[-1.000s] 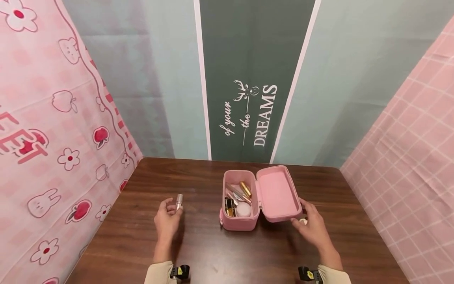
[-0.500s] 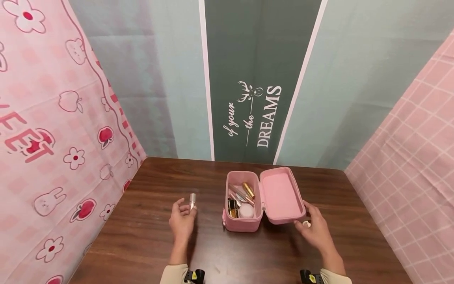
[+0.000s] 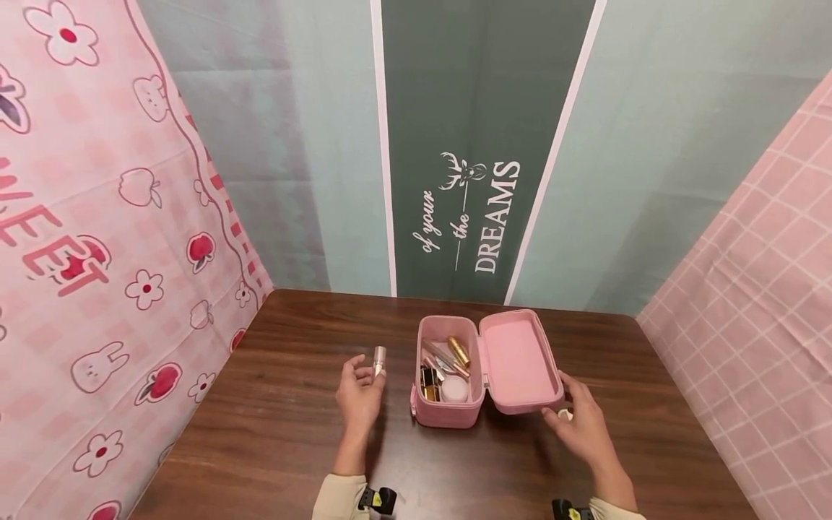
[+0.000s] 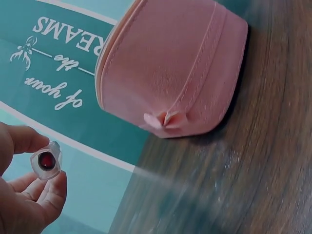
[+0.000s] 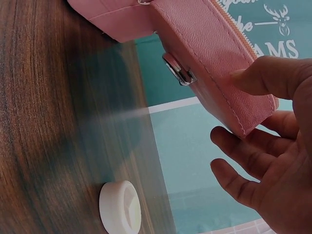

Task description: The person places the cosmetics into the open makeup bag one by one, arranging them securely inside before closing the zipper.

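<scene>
— What's changing over on that brown wood-grain table (image 3: 260, 448)?

— The boxy pink leather-look case (image 3: 448, 417) is staying put, and its hinged pink lid (image 3: 520, 365) is hanging open to the right. The right hand (image 3: 581, 426) is still holding that lid by its near corner. It's the left hand (image 3: 360, 401) that's been moving, coming in closer to the case.

— How are the fingers sitting?

— On the right, the thumb is pressing one side of the lid with the index finger tucking behind, the lower fingers spreading apart. On the left, thumb and fingertips are pinching a small silver-and-clear cosmetic tube (image 3: 380, 357).

— And what's that meaning for the job?

— The tube is getting near the case's left wall while the lid is being kept out of the way, I'd say. It's still hovering outside, though.

— How's it looking?

— One end is shining silver; the other is showing see-through, with a dark red round core inside. Whether it's wearing a cap, I can't tell.
</scene>
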### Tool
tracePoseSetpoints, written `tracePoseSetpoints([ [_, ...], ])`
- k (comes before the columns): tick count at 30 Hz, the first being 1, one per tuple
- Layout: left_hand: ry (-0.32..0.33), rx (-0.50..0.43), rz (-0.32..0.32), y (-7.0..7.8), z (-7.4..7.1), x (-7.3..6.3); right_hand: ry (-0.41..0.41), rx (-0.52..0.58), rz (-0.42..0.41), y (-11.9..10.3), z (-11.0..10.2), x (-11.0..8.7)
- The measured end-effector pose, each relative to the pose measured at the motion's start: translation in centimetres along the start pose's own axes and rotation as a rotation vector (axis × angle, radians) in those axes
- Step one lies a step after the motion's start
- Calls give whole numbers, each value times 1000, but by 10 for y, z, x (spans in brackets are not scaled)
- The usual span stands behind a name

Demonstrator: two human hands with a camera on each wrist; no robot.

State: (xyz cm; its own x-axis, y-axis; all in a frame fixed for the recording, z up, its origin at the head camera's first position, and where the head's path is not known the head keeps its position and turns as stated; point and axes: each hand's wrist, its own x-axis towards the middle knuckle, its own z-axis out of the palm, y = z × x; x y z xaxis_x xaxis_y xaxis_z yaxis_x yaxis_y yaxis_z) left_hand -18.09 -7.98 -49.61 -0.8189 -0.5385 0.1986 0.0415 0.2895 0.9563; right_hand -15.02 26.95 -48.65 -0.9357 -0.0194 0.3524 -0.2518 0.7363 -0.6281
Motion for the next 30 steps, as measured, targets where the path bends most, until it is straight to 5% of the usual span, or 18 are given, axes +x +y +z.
tracePoseSetpoints([
  [20, -62, -135, -20, 14, 28, 3, 0, -4, 6, 3, 1, -1],
  [30, -142, -13, -59, 26, 34, 6, 13, -5, -18, 2, 2, 0],
])
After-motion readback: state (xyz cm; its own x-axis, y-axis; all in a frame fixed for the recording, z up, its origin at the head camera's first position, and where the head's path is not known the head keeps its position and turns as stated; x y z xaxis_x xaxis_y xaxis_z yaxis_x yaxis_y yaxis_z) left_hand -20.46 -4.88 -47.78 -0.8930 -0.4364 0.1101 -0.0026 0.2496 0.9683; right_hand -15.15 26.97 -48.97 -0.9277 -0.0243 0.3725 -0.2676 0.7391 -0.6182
